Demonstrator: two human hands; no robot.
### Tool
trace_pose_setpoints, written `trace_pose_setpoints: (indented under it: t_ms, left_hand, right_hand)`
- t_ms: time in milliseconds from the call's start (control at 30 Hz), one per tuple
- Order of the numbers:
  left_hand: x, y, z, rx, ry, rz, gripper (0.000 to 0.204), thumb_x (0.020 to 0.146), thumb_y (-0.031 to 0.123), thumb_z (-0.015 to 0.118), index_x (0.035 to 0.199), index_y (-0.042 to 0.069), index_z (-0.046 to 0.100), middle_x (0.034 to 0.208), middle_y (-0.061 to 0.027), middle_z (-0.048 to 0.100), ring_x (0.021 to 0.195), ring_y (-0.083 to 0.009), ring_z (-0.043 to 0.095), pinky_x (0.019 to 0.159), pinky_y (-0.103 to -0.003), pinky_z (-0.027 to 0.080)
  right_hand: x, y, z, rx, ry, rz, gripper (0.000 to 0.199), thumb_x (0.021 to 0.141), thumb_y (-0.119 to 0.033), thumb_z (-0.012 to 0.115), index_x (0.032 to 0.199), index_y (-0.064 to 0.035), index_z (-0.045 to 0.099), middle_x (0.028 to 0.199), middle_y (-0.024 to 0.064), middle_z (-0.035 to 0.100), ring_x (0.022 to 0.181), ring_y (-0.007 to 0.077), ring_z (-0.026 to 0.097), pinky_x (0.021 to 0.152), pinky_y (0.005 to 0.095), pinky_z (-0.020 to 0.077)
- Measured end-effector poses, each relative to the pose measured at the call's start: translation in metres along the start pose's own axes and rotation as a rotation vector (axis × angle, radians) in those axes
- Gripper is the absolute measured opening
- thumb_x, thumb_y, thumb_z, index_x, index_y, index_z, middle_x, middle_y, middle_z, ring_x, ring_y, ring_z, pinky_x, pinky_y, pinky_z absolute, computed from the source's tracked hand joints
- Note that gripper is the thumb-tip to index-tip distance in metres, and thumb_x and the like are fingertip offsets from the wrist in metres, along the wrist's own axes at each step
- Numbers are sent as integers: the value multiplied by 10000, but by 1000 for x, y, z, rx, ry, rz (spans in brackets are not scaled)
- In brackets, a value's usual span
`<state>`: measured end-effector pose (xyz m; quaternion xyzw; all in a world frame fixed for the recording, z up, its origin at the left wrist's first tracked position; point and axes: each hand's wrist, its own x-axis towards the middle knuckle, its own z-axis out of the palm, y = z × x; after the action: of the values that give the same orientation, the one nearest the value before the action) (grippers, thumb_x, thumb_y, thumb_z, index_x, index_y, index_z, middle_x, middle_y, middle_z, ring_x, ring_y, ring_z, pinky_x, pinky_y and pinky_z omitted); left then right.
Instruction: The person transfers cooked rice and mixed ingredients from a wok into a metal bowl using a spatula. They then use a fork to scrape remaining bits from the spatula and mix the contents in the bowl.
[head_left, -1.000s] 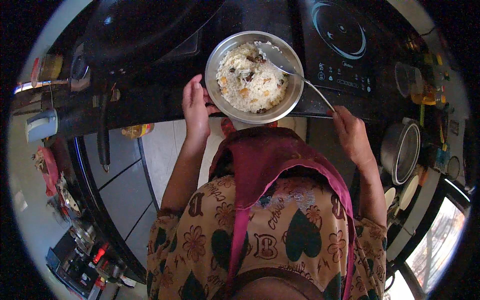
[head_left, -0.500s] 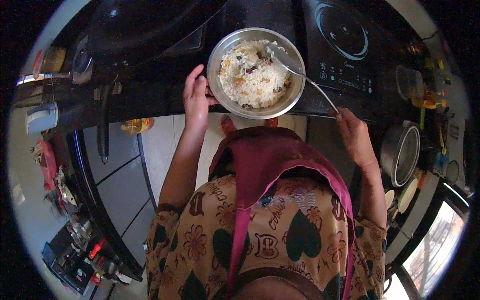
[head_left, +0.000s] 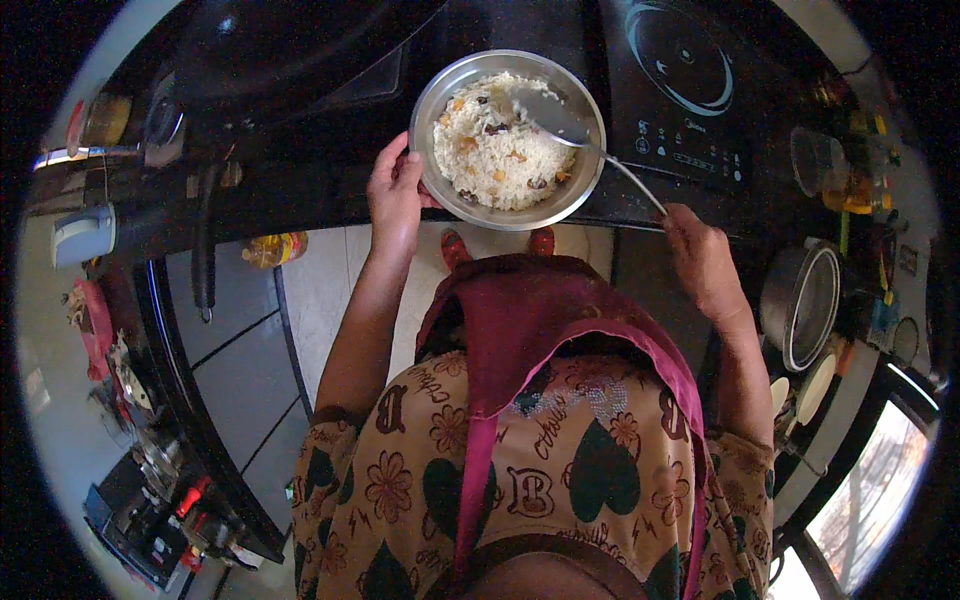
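Observation:
A shiny metal bowl (head_left: 520, 218) sits on the dark counter in front of me, holding white rice (head_left: 485, 165) mixed with dark raisin-like pieces and golden-brown bits. My left hand (head_left: 397, 195) grips the bowl at its left side, the thumb by the rim and some fingers hidden under the wall. In my right hand (head_left: 702, 260), off to the bowl's lower right, is the end of a long-handled metal spoon (head_left: 628, 175). The spoon's head lies in the rice near the bowl's middle, and its handle crosses the right rim.
An induction cooktop (head_left: 690, 100) lies right of the bowl, and a large dark pan (head_left: 290, 50) is at the far left. A metal pot (head_left: 805, 305) stands at the right. A yellow oil bottle (head_left: 275, 250) is below the counter's left part.
The spoon's head has shifted left and slightly down through the rice, and the right hand moved slightly left. The bowl has shifted a little up and left, the left hand still on it.

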<state>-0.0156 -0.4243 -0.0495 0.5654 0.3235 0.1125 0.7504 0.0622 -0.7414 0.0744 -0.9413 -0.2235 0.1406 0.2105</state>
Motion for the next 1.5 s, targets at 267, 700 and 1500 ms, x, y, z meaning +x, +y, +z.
trace_pose_setpoints:
  t_ms: [267, 700, 1500]
  left_hand:
    - [-34, -8, 19, -3, 14, 43, 496, 929, 105, 464, 1402, 127, 315, 1043, -105, 570, 829, -161, 614, 560, -274, 571]
    - [-38, -11, 10, -12, 33, 18, 407, 930, 136, 480, 1319, 63, 385, 1037, -109, 562, 834, -193, 618, 594, -325, 582]
    - [-48, -24, 4, -98, -15, -64, 373, 957, 144, 432, 1311, 54, 354, 1017, -145, 555, 682, -196, 627, 534, -312, 583]
  right_hand:
    - [13, 12, 19, 105, -23, -40, 145, 914, -124, 507, 984, -14, 571, 779, 260, 588, 740, 442, 579, 593, 447, 463]
    - [16, -5, 1, 29, -69, -13, 123, 903, -119, 506, 966, -22, 545, 776, 265, 586, 771, 448, 574, 599, 456, 471]
    - [-40, 5, 31, 162, -76, 181, 230, 961, -180, 431, 995, -7, 579, 668, 122, 558, 597, 207, 507, 599, 316, 434]
